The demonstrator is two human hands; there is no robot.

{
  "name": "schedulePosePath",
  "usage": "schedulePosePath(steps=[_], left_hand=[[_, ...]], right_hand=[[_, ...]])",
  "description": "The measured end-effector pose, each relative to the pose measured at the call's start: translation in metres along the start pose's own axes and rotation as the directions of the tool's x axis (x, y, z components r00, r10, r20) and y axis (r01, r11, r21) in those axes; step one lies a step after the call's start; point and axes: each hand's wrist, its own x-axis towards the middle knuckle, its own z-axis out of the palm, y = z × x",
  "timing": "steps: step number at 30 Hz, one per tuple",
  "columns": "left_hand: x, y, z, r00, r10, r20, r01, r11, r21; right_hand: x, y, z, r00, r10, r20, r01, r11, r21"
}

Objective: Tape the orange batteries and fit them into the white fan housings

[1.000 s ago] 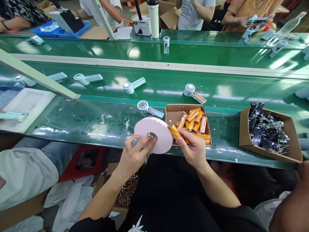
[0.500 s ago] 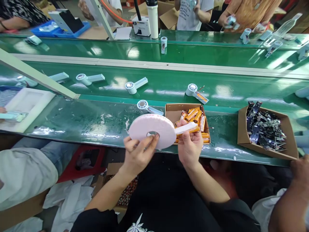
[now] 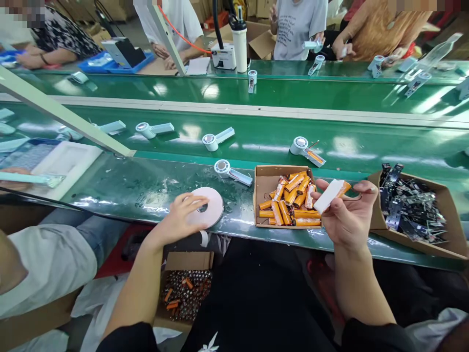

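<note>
My left hand (image 3: 179, 217) rests with spread fingers on a roll of double-sided tape (image 3: 214, 208), which lies flat near the table's front edge. A loose tape end (image 3: 204, 238) hangs below that edge. Raised at the right, my right hand (image 3: 348, 215) grips an orange battery (image 3: 345, 187) with a white strip of tape along its near side. Beside it is a cardboard box (image 3: 264, 177) of orange wrapped batteries (image 3: 291, 198). Just behind the tape roll lies a light blue handheld fan (image 3: 222, 167) with its handle pointing right.
More fans (image 3: 210, 142) lie along the green conveyor (image 3: 176, 168). At right stands a carton (image 3: 454, 239) of dark circuit boards (image 3: 414, 205). A slanted metal post (image 3: 73, 115) crosses the left side. Below the table is a box (image 3: 188, 261) of small parts. Co-workers sit opposite and at both sides.
My left hand has lowered the tape roll from mid-air onto the table. My right hand has moved right with the battery, its tape strip now separate from the roll.
</note>
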Motion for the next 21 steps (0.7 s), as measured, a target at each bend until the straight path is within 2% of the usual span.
schedulePosePath(steps=[3, 5, 7, 9, 12, 14, 15, 17, 19, 21], left_hand=[[0.073, 0.016, 0.005, 0.989, 0.11, -0.102, -0.103, 0.992, 0.071], [0.116, 0.025, 0.012, 0.978, 0.203, -0.042, -0.193, 0.965, 0.178], [0.144, 0.025, 0.014, 0.967, 0.245, 0.068, -0.254, 0.936, 0.242], [0.164, 0.016, 0.01, 0.951, 0.274, 0.145, -0.305, 0.913, 0.273], [0.202, 0.005, 0.003, 0.942, 0.314, 0.12, -0.336, 0.884, 0.324], [0.243, 0.008, 0.006, 0.953, 0.296, 0.069, -0.303, 0.902, 0.308], [0.267, 0.013, 0.01, 0.96, 0.269, 0.079, -0.28, 0.921, 0.272], [0.313, 0.029, 0.023, 0.957, 0.218, 0.191, -0.251, 0.953, 0.172], [0.346, 0.044, 0.034, 0.924, 0.198, 0.326, -0.243, 0.964, 0.105], [0.363, 0.053, 0.039, 0.903, 0.177, 0.391, -0.226, 0.971, 0.082]], right_hand=[[-0.001, 0.006, 0.004, 0.999, -0.048, -0.017, 0.048, 0.998, 0.028], [0.001, 0.002, -0.005, 0.996, -0.082, -0.032, 0.082, 0.997, -0.005], [-0.002, -0.011, -0.023, 0.993, -0.108, -0.048, 0.104, 0.991, -0.084], [-0.008, -0.027, -0.043, 0.995, -0.075, -0.061, 0.062, 0.978, -0.201], [-0.003, -0.043, -0.059, 0.997, 0.0, -0.079, -0.029, 0.933, -0.359], [0.021, -0.039, -0.051, 0.996, -0.061, -0.06, 0.033, 0.921, -0.389], [0.04, -0.032, -0.042, 0.994, -0.101, -0.027, 0.083, 0.92, -0.382], [0.085, -0.008, -0.02, 0.989, -0.127, 0.079, 0.147, 0.924, -0.354], [0.13, 0.021, 0.002, 0.977, -0.045, 0.21, 0.125, 0.914, -0.386], [0.166, 0.047, 0.017, 0.945, 0.072, 0.32, 0.12, 0.831, -0.543]])
